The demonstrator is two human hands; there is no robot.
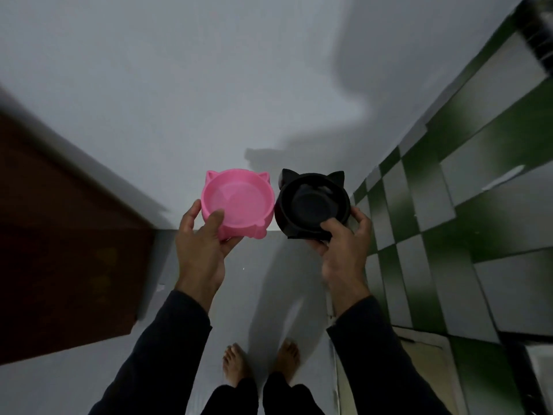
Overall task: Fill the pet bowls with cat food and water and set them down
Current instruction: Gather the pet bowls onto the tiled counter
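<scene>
My left hand (203, 247) holds a pink cat-eared bowl (239, 202) by its near rim, thumb inside the rim and fingers underneath. My right hand (344, 244) grips a black cat-eared bowl (314, 202) the same way, thumb over the near edge. Both bowls are held side by side in front of me at chest height, almost touching. The pink bowl looks empty; the black bowl's inside is too dark to tell.
A white wall (209, 85) faces me. A dark brown door (59, 235) stands at the left. Green-and-white checkered tiles (449, 205) cover the wall at the right. My bare feet (260, 363) stand on a grey floor (269, 295).
</scene>
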